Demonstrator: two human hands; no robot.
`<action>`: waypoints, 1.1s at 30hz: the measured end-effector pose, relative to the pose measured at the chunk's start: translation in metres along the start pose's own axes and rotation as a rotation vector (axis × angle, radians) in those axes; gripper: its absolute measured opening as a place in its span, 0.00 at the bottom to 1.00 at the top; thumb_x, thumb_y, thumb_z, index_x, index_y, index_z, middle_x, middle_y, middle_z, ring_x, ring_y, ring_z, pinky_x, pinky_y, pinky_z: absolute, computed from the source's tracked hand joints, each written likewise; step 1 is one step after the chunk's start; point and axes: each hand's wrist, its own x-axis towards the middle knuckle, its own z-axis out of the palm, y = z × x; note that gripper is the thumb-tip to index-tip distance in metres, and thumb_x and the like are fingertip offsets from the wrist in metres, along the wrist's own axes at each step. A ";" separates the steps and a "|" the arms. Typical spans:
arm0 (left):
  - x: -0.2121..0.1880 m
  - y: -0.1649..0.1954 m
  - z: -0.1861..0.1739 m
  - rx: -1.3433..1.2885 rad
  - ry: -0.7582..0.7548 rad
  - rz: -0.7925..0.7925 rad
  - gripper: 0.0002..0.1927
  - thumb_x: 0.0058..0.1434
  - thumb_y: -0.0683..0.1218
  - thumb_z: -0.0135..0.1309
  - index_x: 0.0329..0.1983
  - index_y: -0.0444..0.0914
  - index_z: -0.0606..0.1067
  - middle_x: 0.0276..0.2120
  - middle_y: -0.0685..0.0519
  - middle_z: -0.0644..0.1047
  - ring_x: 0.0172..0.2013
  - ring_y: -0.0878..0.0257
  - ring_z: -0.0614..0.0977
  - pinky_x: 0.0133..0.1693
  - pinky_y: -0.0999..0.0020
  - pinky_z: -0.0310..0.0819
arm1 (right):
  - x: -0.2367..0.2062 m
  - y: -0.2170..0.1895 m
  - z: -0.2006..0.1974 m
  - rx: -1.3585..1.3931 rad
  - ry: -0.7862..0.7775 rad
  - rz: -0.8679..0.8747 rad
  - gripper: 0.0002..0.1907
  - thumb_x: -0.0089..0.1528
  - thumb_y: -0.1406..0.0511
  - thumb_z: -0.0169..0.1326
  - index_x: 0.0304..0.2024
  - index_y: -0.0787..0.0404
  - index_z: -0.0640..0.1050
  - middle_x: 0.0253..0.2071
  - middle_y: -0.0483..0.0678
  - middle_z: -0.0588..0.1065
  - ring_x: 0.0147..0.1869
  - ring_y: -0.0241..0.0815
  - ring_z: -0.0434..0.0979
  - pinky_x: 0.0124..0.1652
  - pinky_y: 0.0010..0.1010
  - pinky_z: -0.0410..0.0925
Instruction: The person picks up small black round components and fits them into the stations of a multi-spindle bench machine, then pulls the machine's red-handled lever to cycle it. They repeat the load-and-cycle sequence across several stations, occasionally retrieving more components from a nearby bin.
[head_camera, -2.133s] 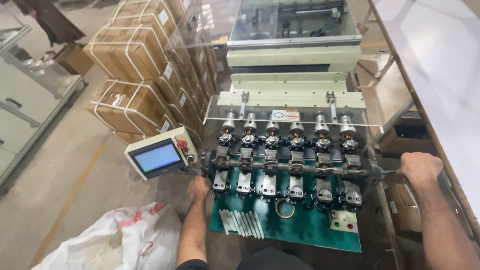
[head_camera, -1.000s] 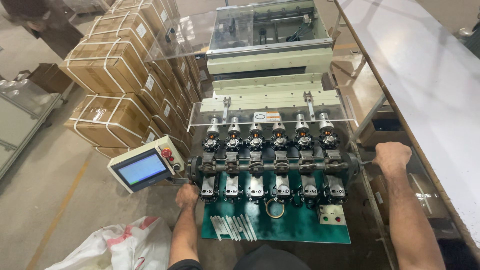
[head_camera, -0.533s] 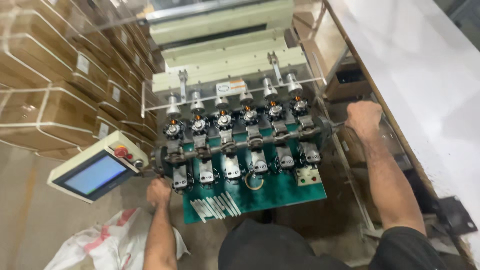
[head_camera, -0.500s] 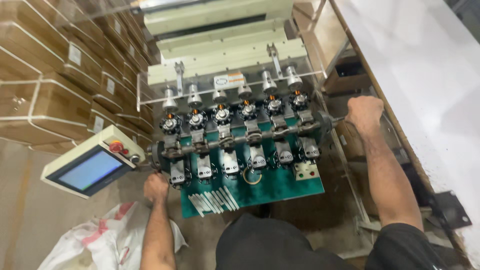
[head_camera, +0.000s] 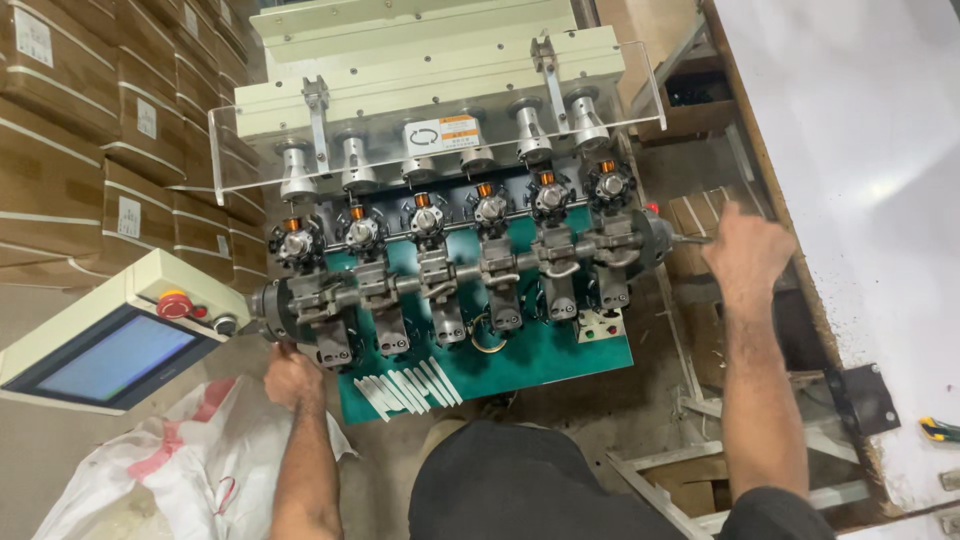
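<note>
The left hand (head_camera: 292, 375) is closed in a loose fist at the left end of the winding machine (head_camera: 450, 270), knuckles against the dark round metal hub (head_camera: 268, 310) where the horizontal shaft (head_camera: 470, 272) ends; whether the fingers actually clamp a handle there cannot be told. The right hand (head_camera: 748, 252) sits at the opposite end, fingers partly spread, touching or just short of a thin metal pin (head_camera: 688, 240) projecting from the right hub; its grip cannot be told either. The hands are well apart, with the whole machine between them.

Between the hands the grey steel shaft carries six blocky cast clamps. Just beyond it stands a row of six round armatures (head_camera: 490, 208), dark toothed discs with copper-coloured tops. Beyond these hang six turned, polished metal spindles (head_camera: 525, 125) behind a clear plastic guard (head_camera: 440, 135), under a cream-painted sheet-metal housing (head_camera: 430, 60).

The base is a flat green plate (head_camera: 540, 355); on it, nearer the left hand, lies a fan of slim pale strips (head_camera: 405, 388).

Outward of the left hand is a cream control box (head_camera: 110, 335) with a dark glossy screen and a red button. Below it lies a crumpled white woven sack (head_camera: 170, 470). Strapped brown cartons (head_camera: 90, 130) are stacked beyond. Outward of the right hand runs a smooth white tabletop (head_camera: 860, 150)
</note>
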 end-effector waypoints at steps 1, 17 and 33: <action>-0.001 0.000 0.001 -0.004 0.032 0.000 0.22 0.74 0.59 0.45 0.49 0.40 0.82 0.36 0.35 0.81 0.38 0.35 0.82 0.42 0.40 0.74 | -0.013 0.001 0.009 0.037 0.041 0.024 0.24 0.53 0.53 0.69 0.48 0.55 0.81 0.25 0.47 0.79 0.31 0.48 0.82 0.30 0.41 0.71; -0.018 0.005 0.008 -1.094 0.184 -0.224 0.13 0.69 0.44 0.43 0.36 0.30 0.73 0.25 0.50 0.76 0.25 0.62 0.79 0.27 0.67 0.71 | 0.015 -0.073 0.133 0.949 -0.293 0.127 0.21 0.62 0.55 0.59 0.53 0.59 0.76 0.47 0.61 0.79 0.54 0.63 0.79 0.49 0.50 0.71; -0.014 0.015 -0.010 -1.228 0.103 -0.345 0.18 0.71 0.52 0.42 0.39 0.33 0.75 0.23 0.51 0.76 0.21 0.64 0.78 0.21 0.74 0.68 | -0.154 -0.124 0.156 0.642 -0.175 -0.178 0.21 0.53 0.56 0.59 0.47 0.55 0.81 0.51 0.58 0.78 0.52 0.59 0.79 0.49 0.45 0.74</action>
